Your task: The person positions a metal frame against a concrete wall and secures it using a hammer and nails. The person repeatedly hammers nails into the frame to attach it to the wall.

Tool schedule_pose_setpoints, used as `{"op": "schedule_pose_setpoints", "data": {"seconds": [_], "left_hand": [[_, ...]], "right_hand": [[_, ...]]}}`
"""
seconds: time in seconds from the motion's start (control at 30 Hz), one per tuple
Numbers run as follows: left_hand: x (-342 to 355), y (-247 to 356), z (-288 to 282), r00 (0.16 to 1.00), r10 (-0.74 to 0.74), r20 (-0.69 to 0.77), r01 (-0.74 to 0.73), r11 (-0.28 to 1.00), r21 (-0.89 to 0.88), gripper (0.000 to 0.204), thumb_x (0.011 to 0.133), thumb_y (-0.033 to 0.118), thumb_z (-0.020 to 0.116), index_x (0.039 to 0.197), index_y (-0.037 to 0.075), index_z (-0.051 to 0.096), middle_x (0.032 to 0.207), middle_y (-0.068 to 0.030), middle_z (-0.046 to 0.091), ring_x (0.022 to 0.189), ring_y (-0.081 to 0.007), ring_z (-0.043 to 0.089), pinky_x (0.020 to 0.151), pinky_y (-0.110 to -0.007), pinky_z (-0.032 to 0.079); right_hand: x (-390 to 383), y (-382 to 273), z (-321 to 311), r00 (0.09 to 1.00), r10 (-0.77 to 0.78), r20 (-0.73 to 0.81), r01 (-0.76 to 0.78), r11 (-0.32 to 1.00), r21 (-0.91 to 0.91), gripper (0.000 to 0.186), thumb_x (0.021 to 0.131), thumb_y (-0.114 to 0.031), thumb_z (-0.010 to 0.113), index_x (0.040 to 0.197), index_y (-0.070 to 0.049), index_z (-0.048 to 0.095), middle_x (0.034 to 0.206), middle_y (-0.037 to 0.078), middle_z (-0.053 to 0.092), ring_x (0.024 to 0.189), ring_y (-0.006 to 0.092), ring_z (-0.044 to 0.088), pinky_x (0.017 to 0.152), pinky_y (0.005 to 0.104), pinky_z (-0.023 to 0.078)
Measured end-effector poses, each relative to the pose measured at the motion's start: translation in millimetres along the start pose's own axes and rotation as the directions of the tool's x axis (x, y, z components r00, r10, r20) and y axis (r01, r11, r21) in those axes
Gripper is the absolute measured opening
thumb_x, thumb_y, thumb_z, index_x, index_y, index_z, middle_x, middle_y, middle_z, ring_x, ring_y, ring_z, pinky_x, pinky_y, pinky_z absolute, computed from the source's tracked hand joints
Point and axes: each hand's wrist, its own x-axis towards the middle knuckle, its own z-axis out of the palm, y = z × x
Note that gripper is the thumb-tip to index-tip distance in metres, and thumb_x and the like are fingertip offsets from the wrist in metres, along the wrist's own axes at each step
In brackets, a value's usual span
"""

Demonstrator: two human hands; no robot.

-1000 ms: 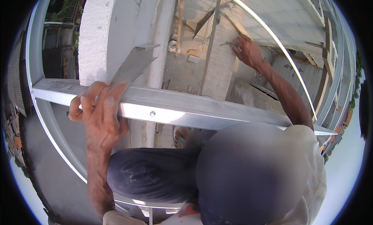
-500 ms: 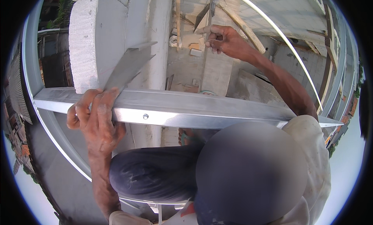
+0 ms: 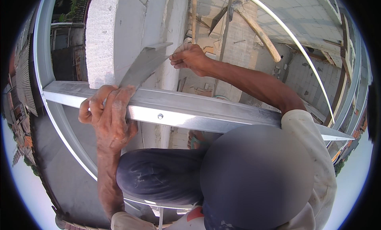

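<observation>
My left hand (image 3: 111,111) is closed around a silver metal beam (image 3: 190,115), its fingers over the top edge. Under those fingers a bent grey sheet-metal strip (image 3: 145,65) is pressed to the beam, its far end sticking out past it. My right hand (image 3: 191,58) is pinched beside the strip's far end. From its fingertips a thin, nail-like metal piece points left at the strip's edge; its exact kind is too small to tell. A bolt head (image 3: 160,116) shows on the beam's near face.
A white block wall (image 3: 131,35) stands beyond the beam on the left. A hammer (image 3: 260,35) with a wooden handle lies farther off, below a curved white pipe (image 3: 295,41). My dark-clad knee (image 3: 158,176) is near the beam. Metal framing (image 3: 43,51) runs along the left.
My right hand has moved left and a little nearer, to the strip's far end, with its fingers drawn together. My left hand still holds the strip against the beam. The view has shifted slightly.
</observation>
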Motion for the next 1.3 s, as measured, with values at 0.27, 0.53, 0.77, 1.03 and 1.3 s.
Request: {"op": "schedule_pose_setpoints", "data": {"seconds": [0.27,0.53,0.77,1.03,1.3], "left_hand": [[0.1,1.2,0.1,1.000,-0.008,0.012,0.008,1.000,-0.017,0.068,0.060,0.014,0.090,0.123,0.020,0.065,0.101,0.0067,0.071,0.113,-0.0144,0.057,0.103,-0.041,0.023],[0.3,1.3,-0.7,1.000,-0.012,0.020,0.012,1.000,-0.024,0.065,0.064,0.013,0.087,0.124,0.020,0.064,0.100,0.0061,0.071,0.112,-0.0152,0.057,0.103,-0.041,0.023],[0.7,-0.7,0.7,1.000,-0.005,0.009,0.005,0.999,-0.033,0.063,0.065,0.014,0.086,0.124,0.020,0.064,0.098,0.0055,0.072,0.110,-0.0152,0.058,0.103,-0.041,0.023],[0.1,-0.4,3.0,1.000,-0.003,-0.013,0.003,1.000,-0.010,0.052,0.068,0.013,0.084,0.117,0.018,0.067,0.096,0.0060,0.073,0.108,-0.0144,0.059,0.103,-0.041,0.023],[1.7,0.4,3.4,1.000,0.001,-0.016,-0.001,1.000,-0.013,0.053,0.067,0.015,0.083,0.118,0.019,0.067,0.096,0.0065,0.073,0.107,-0.0137,0.060,0.104,-0.041,0.023]], "right_hand": [[28.5,24.5,-7.4,0.999,0.043,0.023,-0.037,0.977,-0.212,0.019,0.102,-0.015,0.064,0.106,0.003,0.069,0.083,0.006,0.061,0.065,0.0124,0.055,0.058,0.0301,0.049],[42.3,26.9,-0.4,0.999,-0.033,-0.003,0.030,0.944,-0.330,0.028,0.104,-0.021,0.062,0.112,0.004,0.071,0.081,0.005,0.061,0.062,0.0118,0.053,0.055,0.0308,0.048],[43.2,22.9,3.7,0.996,-0.090,0.009,0.084,0.877,-0.473,0.030,0.104,-0.025,0.060,0.107,0.001,0.074,0.076,0.004,0.060,0.063,0.0117,0.053,0.058,0.0310,0.048],[-19.2,-7.8,14.3,0.963,-0.246,0.110,0.264,0.780,-0.567,0.036,0.101,-0.032,0.064,0.096,0.003,0.072,0.069,0.009,0.058,0.062,0.0176,0.055,0.063,0.0391,0.047],[-3.1,5.3,17.5,0.899,-0.402,0.173,0.425,0.707,-0.565,0.041,0.102,-0.032,0.064,0.082,0.004,0.063,0.070,0.012,0.057,0.063,0.0195,0.055,0.063,0.0406,0.046]]}}
